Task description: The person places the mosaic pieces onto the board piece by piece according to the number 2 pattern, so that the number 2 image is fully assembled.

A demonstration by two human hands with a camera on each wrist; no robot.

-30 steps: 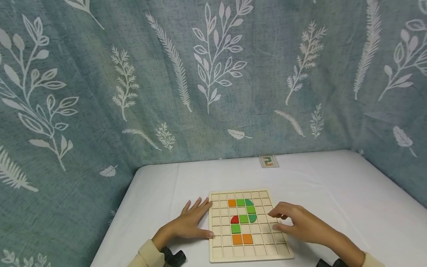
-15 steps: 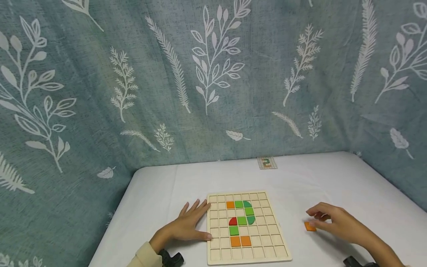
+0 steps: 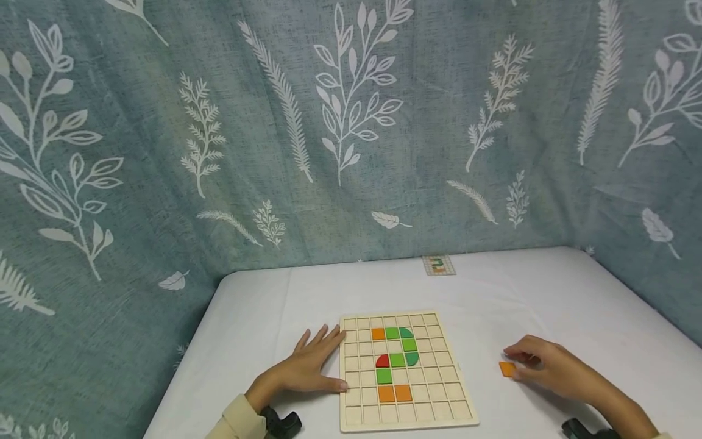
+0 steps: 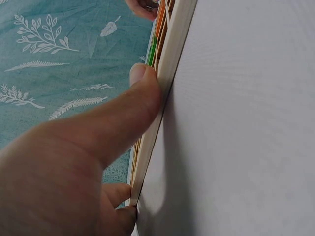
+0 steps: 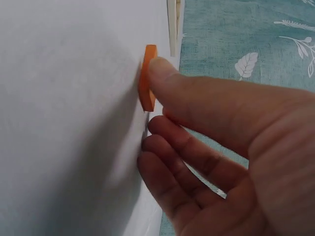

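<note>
My left hand (image 3: 307, 369) lies with fingers spread at the left edge of a pale wooden grid board (image 3: 439, 396). In the left wrist view the thumb (image 4: 142, 88) touches the board's side. To the right of the board, my right hand (image 3: 548, 363) rests its thumb on an orange square tile (image 3: 506, 368) close over the tablecloth. The right wrist view shows that thumb (image 5: 165, 73) on the orange tile (image 5: 147, 88), with the other fingers loosely bent beside it. Orange, green and red tiles sit in the grid, among them a red quarter-round (image 3: 382, 361) and a green square (image 3: 384, 376).
A small printed pattern card (image 3: 439, 265) lies at the back of the white-covered table (image 3: 307, 292). Behind it hangs a blue-green leaf-print curtain (image 3: 351, 207). Black camera mounts sit on both wrists.
My right hand has moved from over the board's right edge to the orange tile on the right, and its thumb now touches it. The left hand stays at the board.
</note>
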